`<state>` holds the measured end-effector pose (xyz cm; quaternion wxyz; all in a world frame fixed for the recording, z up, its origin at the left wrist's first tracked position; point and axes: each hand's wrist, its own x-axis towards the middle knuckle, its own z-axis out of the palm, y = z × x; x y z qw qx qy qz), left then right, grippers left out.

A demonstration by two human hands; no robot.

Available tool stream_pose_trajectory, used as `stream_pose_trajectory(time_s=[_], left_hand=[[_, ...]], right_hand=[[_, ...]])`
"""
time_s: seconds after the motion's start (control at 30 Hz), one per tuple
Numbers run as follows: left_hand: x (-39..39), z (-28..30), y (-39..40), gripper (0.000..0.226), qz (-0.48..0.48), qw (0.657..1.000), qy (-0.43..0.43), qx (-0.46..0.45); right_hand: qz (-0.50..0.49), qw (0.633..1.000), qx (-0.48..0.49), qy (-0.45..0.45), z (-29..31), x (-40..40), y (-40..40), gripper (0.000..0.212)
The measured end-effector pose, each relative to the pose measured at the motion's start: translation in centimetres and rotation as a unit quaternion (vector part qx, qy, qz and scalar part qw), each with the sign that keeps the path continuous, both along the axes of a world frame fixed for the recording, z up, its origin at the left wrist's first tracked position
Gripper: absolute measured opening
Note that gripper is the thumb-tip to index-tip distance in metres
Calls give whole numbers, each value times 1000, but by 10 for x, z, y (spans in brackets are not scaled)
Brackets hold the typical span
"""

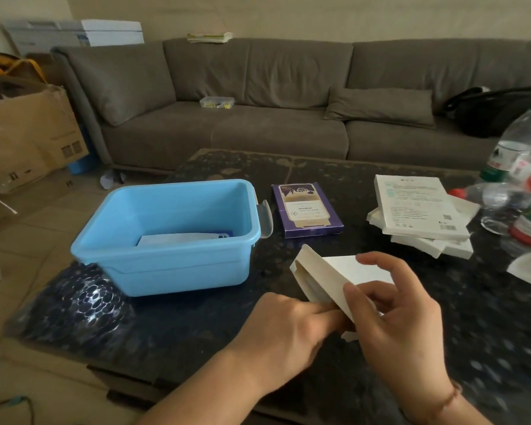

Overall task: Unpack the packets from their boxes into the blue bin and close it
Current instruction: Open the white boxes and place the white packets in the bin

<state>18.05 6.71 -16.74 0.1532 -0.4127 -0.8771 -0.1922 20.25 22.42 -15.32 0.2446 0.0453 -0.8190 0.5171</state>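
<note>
Both hands hold a white box (328,279) above the table (350,348), just right of the bin (178,256): right hand (402,320) grips its near end with thumb and curled fingers, left hand (288,329) pinches the lower edge (fingertips hidden behind box). Bin open, one packet (181,239) lying inside; purple box (305,210) beside it, white stack (423,216) further right.

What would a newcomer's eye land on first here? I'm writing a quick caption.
Probably the blue bin, open at the table's left with a packet lying inside. Next, the white box held in front by the left hand and right hand, then the purple box beside the bin.
</note>
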Motion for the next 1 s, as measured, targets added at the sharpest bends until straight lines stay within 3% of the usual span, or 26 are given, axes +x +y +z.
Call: stream_pose_trajectory(time_s=[0.2,0.37,0.5,0.57,0.63,0.7,0.73,0.83,0.93,1.0], left_hand=[[4,-13,-25,24,-41,997,61,35],[16,-26,-66,23,-47,982,135,127],[27,-17,-93,22,-56,975,102,187],[33,-9,-100,21,-56,971,86,217],[39,1,-104,12,-56,966,93,236],[44,13,-107,16,-48,959,108,259],[46,19,-109,15,-45,954,113,274],[43,39,-115,4,-21,938,124,324],[30,54,-127,15,21,928,145,344],[17,64,-141,22,79,931,153,323]], right_hand=[[-12,996,88,6,-12,6,1,38],[-3,981,195,23,-19,8,11,30],[27,938,344,-26,-30,13,8,27],[51,935,350,-12,-30,16,2,22],[66,958,280,-5,-19,19,-8,19],[77,982,138,-103,-1,19,-23,33],[96,977,59,-180,8,16,-31,39],[192,898,-158,-363,36,-5,-50,31],[239,853,-278,-371,68,-32,-58,31],[240,858,-294,-347,86,-52,-66,31]])
